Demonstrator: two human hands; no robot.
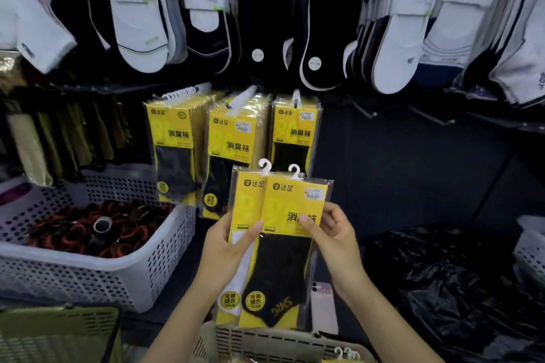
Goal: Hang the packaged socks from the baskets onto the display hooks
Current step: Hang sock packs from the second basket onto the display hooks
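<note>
Two yellow sock packs are held up in front of me, fanned apart. The front pack [290,244] shows a black sock; the pack behind it [241,209] shows a white sock. Each has a white plastic hanger at its top. My left hand [228,247] grips the packs at their left edge, thumb across the front. My right hand [333,233] pinches the front pack's right edge. Behind them, three display hooks carry matching yellow packs [174,150], [233,153], [295,132]. A beige basket [265,342] sits below my hands, with more white hangers at its right.
A white perforated basket [97,274] of red-and-black items stands at the left. An olive basket [56,330] is at the bottom left. Black plastic bags [454,283] lie at the right. Bare hooks [433,119] jut out right of the yellow packs. Rows of socks hang above.
</note>
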